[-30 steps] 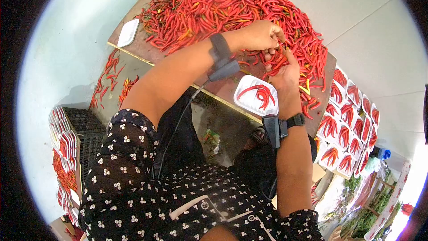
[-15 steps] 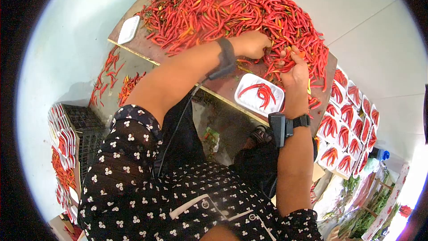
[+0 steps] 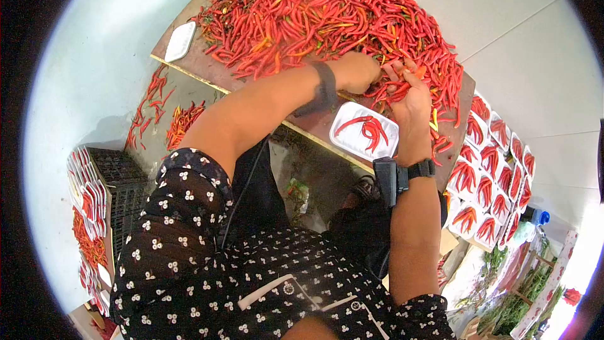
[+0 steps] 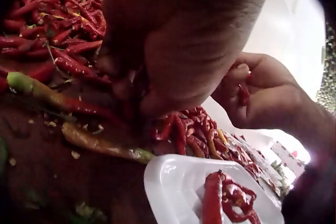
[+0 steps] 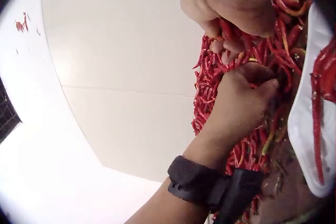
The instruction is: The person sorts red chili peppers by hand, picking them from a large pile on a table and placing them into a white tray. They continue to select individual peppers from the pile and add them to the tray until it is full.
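Red chillies (image 3: pixel 302 12) lie heaped on the brown table. At the heap's front edge the left hand (image 3: pixel 357 72) bends its fingers down; in the right wrist view a bit of red shows inside the curl of the left hand (image 5: pixel 236 100). Close on its right, the right hand (image 3: pixel 412 97) is turned palm up and holds several chillies under curled fingers; red also shows in the right hand (image 4: pixel 268 92) in the left wrist view. A white tray (image 3: pixel 343 141) with a few red chillies stands just in front of the hands.
An upside-down white tray (image 3: pixel 180 42) lies at the table's left corner. Filled trays (image 3: pixel 484 189) are spread at the right. On the left stand a black crate (image 3: pixel 126 182) and stacked trays (image 3: pixel 91 192). Loose chillies (image 3: pixel 185 126) lie below the table's left edge.
The left hand has come away from the right hand's fingers and down to the heap's front edge, now a little nearer the body. The right hand moved right, then slightly back left.
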Action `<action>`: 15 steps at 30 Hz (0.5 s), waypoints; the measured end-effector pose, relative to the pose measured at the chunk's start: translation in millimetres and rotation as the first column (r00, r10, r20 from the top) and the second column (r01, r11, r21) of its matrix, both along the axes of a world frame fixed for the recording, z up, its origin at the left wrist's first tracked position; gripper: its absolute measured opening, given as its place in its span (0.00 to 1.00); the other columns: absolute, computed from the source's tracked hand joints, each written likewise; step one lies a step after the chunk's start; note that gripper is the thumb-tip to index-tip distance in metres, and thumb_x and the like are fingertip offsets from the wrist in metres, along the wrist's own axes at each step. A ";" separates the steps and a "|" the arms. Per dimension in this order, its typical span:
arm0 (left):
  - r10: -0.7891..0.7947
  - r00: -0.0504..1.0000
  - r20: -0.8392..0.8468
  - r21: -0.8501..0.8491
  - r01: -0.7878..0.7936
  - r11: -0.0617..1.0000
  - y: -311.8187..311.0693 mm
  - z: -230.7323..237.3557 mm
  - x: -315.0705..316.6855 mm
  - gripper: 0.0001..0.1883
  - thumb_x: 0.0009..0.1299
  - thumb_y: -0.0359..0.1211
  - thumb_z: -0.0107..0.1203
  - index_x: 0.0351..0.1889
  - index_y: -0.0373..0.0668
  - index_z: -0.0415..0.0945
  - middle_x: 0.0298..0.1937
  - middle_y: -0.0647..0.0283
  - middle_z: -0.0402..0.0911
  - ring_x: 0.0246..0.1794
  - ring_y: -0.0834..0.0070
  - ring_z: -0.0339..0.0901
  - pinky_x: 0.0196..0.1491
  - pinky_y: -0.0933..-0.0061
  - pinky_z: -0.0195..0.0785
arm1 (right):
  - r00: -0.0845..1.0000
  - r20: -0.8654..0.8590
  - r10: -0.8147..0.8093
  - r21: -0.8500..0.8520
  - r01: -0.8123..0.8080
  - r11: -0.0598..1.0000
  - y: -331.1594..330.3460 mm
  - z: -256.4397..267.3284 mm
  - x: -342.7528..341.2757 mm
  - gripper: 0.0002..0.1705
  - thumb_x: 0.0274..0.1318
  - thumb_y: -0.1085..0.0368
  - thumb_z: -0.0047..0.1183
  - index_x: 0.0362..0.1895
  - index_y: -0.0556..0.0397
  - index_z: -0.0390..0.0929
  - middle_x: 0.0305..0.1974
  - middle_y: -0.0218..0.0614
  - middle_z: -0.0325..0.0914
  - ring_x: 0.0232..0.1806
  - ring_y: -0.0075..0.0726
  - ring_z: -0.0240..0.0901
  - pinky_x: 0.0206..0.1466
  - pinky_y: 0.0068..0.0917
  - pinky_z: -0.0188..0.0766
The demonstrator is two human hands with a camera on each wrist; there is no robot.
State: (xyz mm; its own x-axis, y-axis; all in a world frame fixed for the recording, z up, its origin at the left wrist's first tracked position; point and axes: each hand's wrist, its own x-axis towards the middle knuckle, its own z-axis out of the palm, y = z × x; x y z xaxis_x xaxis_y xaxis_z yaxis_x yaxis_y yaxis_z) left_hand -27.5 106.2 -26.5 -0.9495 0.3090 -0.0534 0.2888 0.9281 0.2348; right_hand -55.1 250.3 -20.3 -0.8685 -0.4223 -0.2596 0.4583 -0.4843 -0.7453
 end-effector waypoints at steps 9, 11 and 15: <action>0.195 0.981 0.009 0.470 -0.176 0.865 -45.6 16.1 -29.1 0.12 0.58 0.36 0.47 0.31 0.37 0.74 0.27 0.54 0.76 0.28 0.64 0.75 0.34 0.67 0.66 | 0.997 0.057 -0.044 0.007 0.043 0.999 2.8 7.7 3.7 0.14 0.53 0.68 0.34 0.46 0.50 0.61 0.37 0.34 0.71 0.34 0.34 0.71 0.24 0.22 0.60; 0.262 0.954 0.146 0.565 -0.297 0.770 -47.5 17.9 -24.7 0.12 0.58 0.36 0.47 0.30 0.37 0.74 0.24 0.57 0.76 0.23 0.68 0.73 0.31 0.70 0.66 | 0.999 0.033 -0.019 0.021 0.018 1.000 3.3 6.8 3.1 0.14 0.52 0.68 0.34 0.44 0.50 0.63 0.35 0.32 0.72 0.32 0.31 0.70 0.24 0.22 0.59; 0.147 0.972 0.185 0.445 -0.216 0.869 -56.0 23.3 -25.9 0.13 0.58 0.40 0.49 0.27 0.39 0.74 0.22 0.56 0.75 0.20 0.67 0.71 0.28 0.68 0.65 | 0.996 0.082 -0.025 0.004 0.025 1.000 4.8 6.1 1.0 0.12 0.51 0.68 0.35 0.41 0.49 0.66 0.31 0.30 0.71 0.30 0.29 0.67 0.24 0.21 0.59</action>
State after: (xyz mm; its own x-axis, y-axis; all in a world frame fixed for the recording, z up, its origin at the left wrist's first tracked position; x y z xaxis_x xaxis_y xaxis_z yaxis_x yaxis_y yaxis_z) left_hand -53.4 50.2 -3.3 -0.9844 0.1540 -0.0851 0.0574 0.7379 0.6724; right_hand -54.1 255.1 -14.2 -0.8543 -0.3999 -0.3321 0.5060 -0.4939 -0.7072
